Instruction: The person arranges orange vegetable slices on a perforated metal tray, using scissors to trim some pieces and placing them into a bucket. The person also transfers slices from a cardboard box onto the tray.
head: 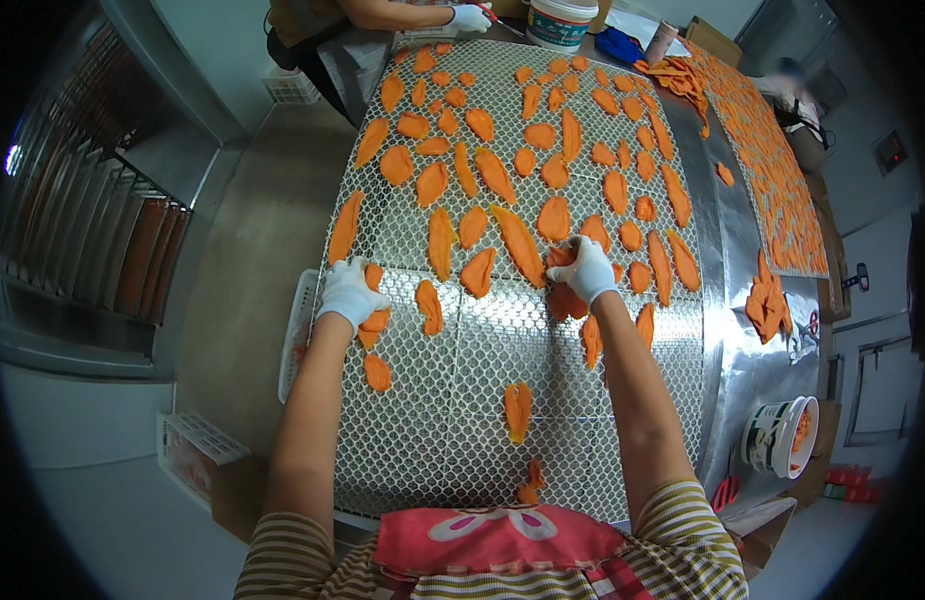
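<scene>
My left hand (351, 292), in a white glove, is at the left edge of a white plastic mesh sheet. It grips a few orange slices (374, 321) of what looks like dried sweet potato or fruit, which show on both sides of the thumb. My right hand (587, 271), also gloved, is right of the mesh's middle. Its fingers close on a small bunch of slices (566, 303), partly hidden under the hand. Between the hands lie a long slice (518, 246) and a broad slice (477, 273). Many flat slices cover the far half of the mesh (492, 345).
Across the table, another person's gloved hand (471, 18) holds red-handled scissors near a white bucket (560, 22). At right are a densely covered mesh (770, 165), a slice pile (767, 306), a tilted bucket (779, 437) and red scissors (726, 491). A white crate (297, 337) stands left.
</scene>
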Action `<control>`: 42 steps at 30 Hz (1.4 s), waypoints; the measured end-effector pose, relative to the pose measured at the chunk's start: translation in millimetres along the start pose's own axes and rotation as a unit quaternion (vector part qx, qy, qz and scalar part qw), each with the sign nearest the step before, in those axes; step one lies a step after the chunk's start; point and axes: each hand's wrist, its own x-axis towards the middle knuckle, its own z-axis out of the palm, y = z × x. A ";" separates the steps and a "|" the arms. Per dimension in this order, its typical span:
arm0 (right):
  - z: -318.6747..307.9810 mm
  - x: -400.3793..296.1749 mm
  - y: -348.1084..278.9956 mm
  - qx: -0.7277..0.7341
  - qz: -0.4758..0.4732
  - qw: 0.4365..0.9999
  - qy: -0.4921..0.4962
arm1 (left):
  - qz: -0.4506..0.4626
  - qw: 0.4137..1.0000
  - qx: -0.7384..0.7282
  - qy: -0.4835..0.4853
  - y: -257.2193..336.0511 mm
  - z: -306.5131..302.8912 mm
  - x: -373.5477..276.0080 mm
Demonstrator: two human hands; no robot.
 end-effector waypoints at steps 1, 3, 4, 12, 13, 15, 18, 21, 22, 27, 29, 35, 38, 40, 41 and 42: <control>-0.7 1.7 1.1 0.015 0.006 1.000 -0.010 | -0.001 1.000 0.005 0.004 1.8 -1.3 0.4; 2.8 3.2 1.3 0.025 0.016 0.999 -0.021 | -0.005 1.000 0.015 0.013 4.7 -3.6 0.8; 3.5 3.4 -0.4 0.030 0.020 0.999 -0.027 | 0.004 1.000 0.012 0.027 4.9 -3.5 0.0; 6.1 -32.3 -6.8 0.108 -0.031 0.991 0.075 | 0.136 0.978 -0.094 0.130 -16.8 0.7 -24.3; 4.3 -40.5 -6.2 0.154 -0.042 0.984 0.082 | 0.157 0.973 -0.113 0.126 -19.1 0.4 -26.7; -13.2 -70.6 -25.0 0.237 -0.030 0.970 0.033 | 0.175 0.965 -0.156 0.119 -28.7 3.6 -32.3; -31.7 -82.3 -28.8 0.315 -0.058 0.947 0.034 | 0.182 0.920 -0.341 0.062 -34.1 2.7 -71.3; -71.9 -71.0 -67.9 0.327 -0.079 0.941 -0.043 | 0.203 0.832 -0.516 0.024 -31.0 -7.6 -123.8; -70.1 -55.3 -79.5 0.298 -0.102 0.947 -0.071 | 0.216 0.801 -0.559 0.020 -25.1 -15.0 -137.7; 17.9 57.1 -64.9 0.028 -0.234 0.972 -0.015 | 0.216 0.793 -0.567 -0.052 30.8 -33.4 -121.4; 31.6 57.8 -77.8 -0.057 -0.192 0.979 -0.045 | 0.252 0.881 -0.400 -0.030 50.4 -40.8 -102.3; 39.2 56.3 -108.8 -0.146 -0.120 0.977 -0.097 | 0.178 0.832 -0.506 -0.141 100.5 20.5 -17.8; 26.9 63.9 -115.9 -0.148 -0.070 0.978 -0.130 | 0.158 0.938 -0.305 0.038 124.8 50.6 1.1; 22.9 66.4 -113.8 -0.135 -0.047 0.980 -0.137 | 0.157 0.974 -0.163 0.022 144.0 34.6 -9.4; 23.7 67.7 -112.9 -0.127 -0.047 0.981 -0.135 | 0.158 0.983 -0.092 0.015 153.7 30.1 -13.0; 22.8 65.4 -115.6 -0.115 -0.042 0.984 -0.133 | 0.159 0.984 -0.078 0.006 153.9 33.8 -8.5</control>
